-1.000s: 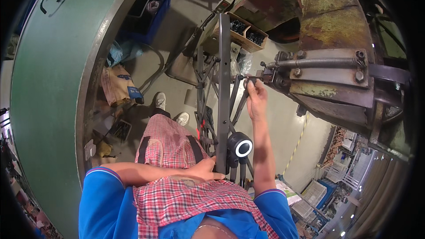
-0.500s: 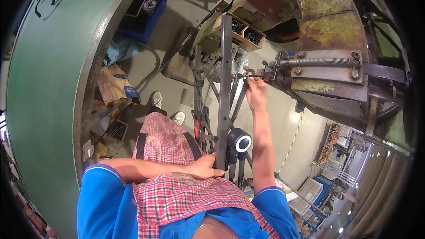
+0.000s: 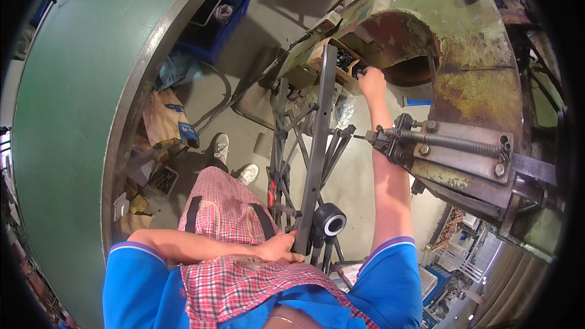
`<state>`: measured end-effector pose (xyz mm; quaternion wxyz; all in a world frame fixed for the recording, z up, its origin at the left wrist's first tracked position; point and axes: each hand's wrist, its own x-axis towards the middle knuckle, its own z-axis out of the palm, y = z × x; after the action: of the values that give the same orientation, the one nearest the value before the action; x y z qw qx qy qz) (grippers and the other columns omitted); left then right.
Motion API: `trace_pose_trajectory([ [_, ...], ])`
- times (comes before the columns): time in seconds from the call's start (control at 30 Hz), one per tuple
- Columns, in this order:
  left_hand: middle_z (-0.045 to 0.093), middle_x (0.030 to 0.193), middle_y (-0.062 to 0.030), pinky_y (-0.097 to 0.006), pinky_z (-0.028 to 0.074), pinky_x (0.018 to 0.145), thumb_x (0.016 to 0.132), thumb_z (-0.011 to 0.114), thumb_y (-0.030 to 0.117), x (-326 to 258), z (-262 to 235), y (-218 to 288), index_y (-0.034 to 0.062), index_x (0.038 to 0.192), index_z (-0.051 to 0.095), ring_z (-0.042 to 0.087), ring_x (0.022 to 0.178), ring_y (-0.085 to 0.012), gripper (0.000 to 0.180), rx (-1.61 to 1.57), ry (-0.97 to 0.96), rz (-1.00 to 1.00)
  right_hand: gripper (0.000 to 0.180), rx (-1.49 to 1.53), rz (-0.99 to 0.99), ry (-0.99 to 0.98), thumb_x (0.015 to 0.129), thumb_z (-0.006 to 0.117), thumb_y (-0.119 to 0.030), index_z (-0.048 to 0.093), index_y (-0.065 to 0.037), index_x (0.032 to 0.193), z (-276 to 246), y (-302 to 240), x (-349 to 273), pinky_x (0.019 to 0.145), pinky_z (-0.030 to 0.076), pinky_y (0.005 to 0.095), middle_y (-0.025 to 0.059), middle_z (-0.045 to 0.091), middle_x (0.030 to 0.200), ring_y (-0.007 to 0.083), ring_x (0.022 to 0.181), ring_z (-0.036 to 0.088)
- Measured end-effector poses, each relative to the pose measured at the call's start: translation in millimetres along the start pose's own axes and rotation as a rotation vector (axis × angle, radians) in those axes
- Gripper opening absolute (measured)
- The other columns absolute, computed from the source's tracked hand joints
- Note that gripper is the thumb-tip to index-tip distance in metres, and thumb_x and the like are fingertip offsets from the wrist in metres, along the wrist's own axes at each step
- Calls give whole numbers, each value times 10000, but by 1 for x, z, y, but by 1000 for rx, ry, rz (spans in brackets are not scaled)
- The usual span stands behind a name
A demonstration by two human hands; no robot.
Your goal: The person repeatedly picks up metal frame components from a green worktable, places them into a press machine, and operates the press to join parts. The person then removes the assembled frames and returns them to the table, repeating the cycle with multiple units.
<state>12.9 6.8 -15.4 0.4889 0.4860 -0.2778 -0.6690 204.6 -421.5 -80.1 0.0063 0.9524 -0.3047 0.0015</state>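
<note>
A folding frame of dark metal tubes, with a long flat grey bar along it, stands upright before me. My left hand is closed on the near end of that bar, close to my apron. Beside its near end is a black round wheel with a white ring. My right hand is at the edge of a cardboard box of small black parts. Its fingers are curled together there; what they hold is mostly hidden.
A worn green machine with a spring-loaded metal head stands at the right. At the left runs a green-topped table with a metal edge. Beneath and beyond it are a blue crate and a paper sack.
My right hand has left the machine's head and the frame's joint and moved away to the parts box. The frame has tilted slightly; my left hand stays on the bar. The view has shifted.
</note>
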Motion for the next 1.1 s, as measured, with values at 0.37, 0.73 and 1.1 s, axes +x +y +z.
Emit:
trace_pose_trajectory([
  [0.37, 629, 985, -217, -383, 487, 793, 794, 718, 301, 6, 5, -6, -36, 1206, 428, 633, 889, -307, 606, 47, -20, -49, 220, 503, -16, 119, 732, 737, -201, 673, -48, 877, -26, 4, -22, 700, 519, 363, 151, 679, 895, 280, 785, 659],
  [0.73, 605, 965, -141, -325, 487, 730, 830, 674, 160, 7, 14, 14, -32, 1155, 480, 604, 807, -183, 424, 90, 64, -10, 173, 1612, 47, -432, 811, 680, -29, 671, 9, 980, -83, -11, -170, 662, 471, 262, 64, 651, 856, 131, 734, 581],
  [1.1, 627, 917, -106, -291, 482, 767, 840, 665, 144, 14, 28, 7, -79, 1173, 473, 586, 854, -153, 445, -39, 149, -65, 416, 1189, -10, -331, 967, 505, -239, 486, -75, 1349, -69, 18, -342, 715, 448, 279, 35, 602, 818, 117, 757, 516],
])
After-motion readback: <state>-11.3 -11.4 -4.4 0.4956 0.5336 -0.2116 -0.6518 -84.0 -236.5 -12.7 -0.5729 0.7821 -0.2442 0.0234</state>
